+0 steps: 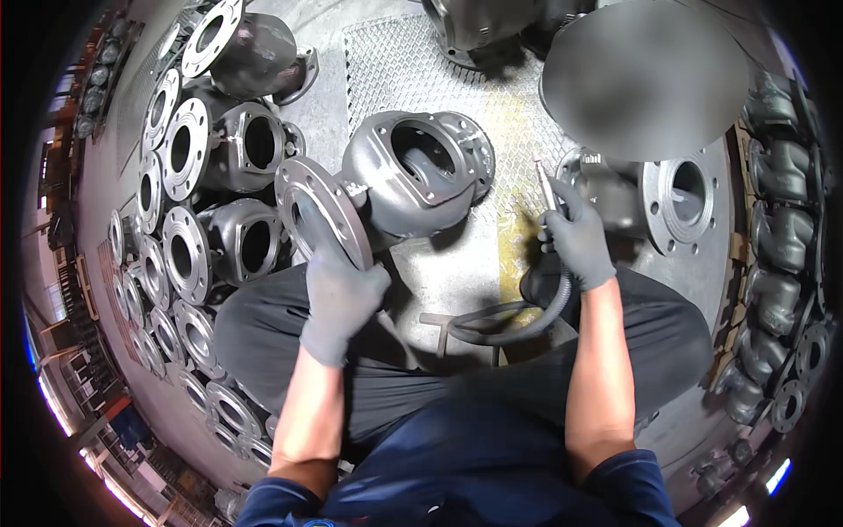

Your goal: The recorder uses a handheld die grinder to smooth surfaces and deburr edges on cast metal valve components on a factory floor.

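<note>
A cast metal valve body lies on its side in front of me, its square-framed opening facing up. My left hand, in a grey glove, is closed on the near flange, with its fingers reaching into the bore. In my gloved right hand is a slim air grinder, held like a pen, its thin tip pointing away from me. The tip is to the right of the valve body and apart from it. A dark hose runs down from that hand and loops between my legs.
Several flanged valve bodies are stacked at my left. Another flanged body lies at right, partly covered by a round blurred grey patch. More castings line the far right. Under the work is a tread-plate floor. A T-shaped metal piece stands between my legs.
</note>
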Action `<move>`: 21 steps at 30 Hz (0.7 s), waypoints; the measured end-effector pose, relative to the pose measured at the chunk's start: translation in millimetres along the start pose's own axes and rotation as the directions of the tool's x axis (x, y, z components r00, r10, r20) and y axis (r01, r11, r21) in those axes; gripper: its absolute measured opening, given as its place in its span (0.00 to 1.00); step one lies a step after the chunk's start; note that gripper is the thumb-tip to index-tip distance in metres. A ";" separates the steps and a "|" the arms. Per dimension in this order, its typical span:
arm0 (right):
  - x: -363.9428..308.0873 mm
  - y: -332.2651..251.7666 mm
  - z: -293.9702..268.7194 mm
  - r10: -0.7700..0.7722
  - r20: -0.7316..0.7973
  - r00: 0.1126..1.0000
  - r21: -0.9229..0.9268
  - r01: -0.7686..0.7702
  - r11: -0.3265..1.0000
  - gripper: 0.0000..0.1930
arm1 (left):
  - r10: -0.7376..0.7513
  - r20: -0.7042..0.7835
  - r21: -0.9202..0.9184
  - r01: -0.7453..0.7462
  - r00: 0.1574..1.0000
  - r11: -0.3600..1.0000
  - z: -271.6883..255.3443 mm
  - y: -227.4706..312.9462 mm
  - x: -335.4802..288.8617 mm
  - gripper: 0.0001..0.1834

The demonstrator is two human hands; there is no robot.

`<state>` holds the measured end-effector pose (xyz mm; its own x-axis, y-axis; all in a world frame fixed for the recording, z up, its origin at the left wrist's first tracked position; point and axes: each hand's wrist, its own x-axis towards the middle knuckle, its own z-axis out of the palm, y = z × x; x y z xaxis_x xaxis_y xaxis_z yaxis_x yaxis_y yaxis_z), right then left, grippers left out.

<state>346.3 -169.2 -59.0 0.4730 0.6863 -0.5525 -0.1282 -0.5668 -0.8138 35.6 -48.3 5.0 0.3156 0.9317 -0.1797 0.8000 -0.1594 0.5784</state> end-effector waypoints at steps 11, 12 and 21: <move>-10.3 22.3 4.7 0.010 0.098 0.995 -0.127 0.002 0.992 0.32 | -0.245 0.117 -0.447 0.271 0.963 0.853 -53.0 -4.0 42.7 0.46; -3.7 28.7 7.3 0.023 0.110 0.994 -0.129 -0.009 0.992 0.32 | -0.275 0.126 -0.467 0.302 0.953 0.831 -52.1 -4.1 47.4 0.44; 16.8 40.6 31.5 -0.047 0.080 0.996 -0.023 0.049 0.999 0.30 | -0.141 0.052 -0.547 0.146 0.989 0.824 -46.0 -1.2 42.6 0.52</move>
<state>321.6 -166.4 -107.0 0.4073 0.7465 -0.5262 -0.0844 -0.5429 -0.8355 24.6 6.5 33.2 0.2258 0.9267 -0.3004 0.4262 0.1833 0.8859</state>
